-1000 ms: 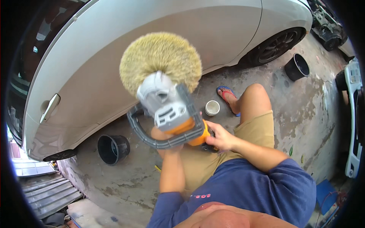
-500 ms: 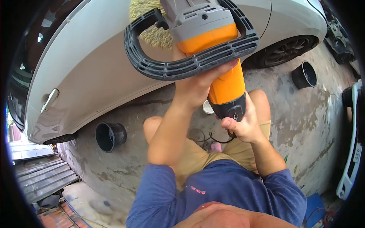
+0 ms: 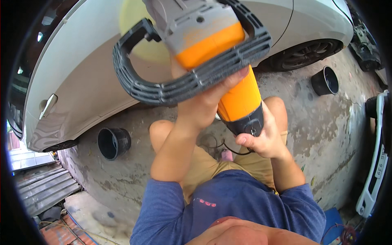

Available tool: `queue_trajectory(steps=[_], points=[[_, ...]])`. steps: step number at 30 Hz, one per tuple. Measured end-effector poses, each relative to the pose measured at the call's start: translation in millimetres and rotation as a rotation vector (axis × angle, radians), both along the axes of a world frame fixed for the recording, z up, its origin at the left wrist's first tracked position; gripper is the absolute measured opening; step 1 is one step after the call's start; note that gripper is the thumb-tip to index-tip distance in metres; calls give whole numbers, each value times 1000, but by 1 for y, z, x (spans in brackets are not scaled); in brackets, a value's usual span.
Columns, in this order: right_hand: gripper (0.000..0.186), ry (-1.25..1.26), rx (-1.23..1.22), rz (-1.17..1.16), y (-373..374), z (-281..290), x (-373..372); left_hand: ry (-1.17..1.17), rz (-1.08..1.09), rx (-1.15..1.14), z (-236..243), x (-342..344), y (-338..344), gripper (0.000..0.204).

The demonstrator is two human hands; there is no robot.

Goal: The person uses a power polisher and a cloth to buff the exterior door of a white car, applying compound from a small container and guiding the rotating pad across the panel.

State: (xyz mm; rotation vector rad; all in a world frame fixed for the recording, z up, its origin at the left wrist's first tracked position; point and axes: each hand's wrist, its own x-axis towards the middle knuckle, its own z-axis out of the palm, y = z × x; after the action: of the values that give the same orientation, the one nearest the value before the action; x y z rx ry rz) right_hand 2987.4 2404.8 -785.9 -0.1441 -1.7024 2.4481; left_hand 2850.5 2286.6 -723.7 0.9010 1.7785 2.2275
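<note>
Between both my hands is an orange and grey car polisher (image 3: 241,98), held up against the white car's door (image 3: 94,69). Fingers of my left hand (image 3: 200,108) wrap round its orange body, just under the big black loop handle (image 3: 175,92). My right hand (image 3: 267,141) grips the black rear end, thumb on its near side; the trigger is hidden. At the far end, a yellowish polishing pad (image 3: 153,51) shows as a smooth blur, partly behind the tool. A black power cord (image 3: 241,153) trails from the rear end toward my legs.
A black bucket (image 3: 108,149) stands at left on the stained concrete, another black bucket (image 3: 318,83) at right near the car's wheel (image 3: 306,55). A loose white bumper (image 3: 369,183) is at the right edge. Corrugated sheets (image 3: 45,188) lie at lower left.
The polisher and both hands have shifted slightly left and nearer, with the handle tilting more. The pad's shaggy fibres, distinct before, are now smeared into a spinning blur.
</note>
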Motion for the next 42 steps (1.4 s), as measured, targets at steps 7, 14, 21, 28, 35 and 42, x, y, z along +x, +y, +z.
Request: queue_trajectory(steps=[7, 14, 21, 28, 35, 42], points=[[105, 48, 56, -23, 1, -4, -4, 5, -23, 6, -2, -5, -3, 22], [105, 37, -53, -34, -1, 6, -16, -10, -89, 25, 10, -18, 4, 22], [104, -13, -49, -28, 5, 1, -8, 62, -92, -32, 2, -17, 7, 23], [103, -108, -96, 8, 2, 7, 14, -166, -7, -19, -3, 12, 0, 25], [102, -28, -84, -21, 4, 17, -2, -33, -21, 154, 0, -12, 7, 21], [106, -25, -76, -16, 6, 13, -6, 12, 6, 90, 2, -11, 7, 23]])
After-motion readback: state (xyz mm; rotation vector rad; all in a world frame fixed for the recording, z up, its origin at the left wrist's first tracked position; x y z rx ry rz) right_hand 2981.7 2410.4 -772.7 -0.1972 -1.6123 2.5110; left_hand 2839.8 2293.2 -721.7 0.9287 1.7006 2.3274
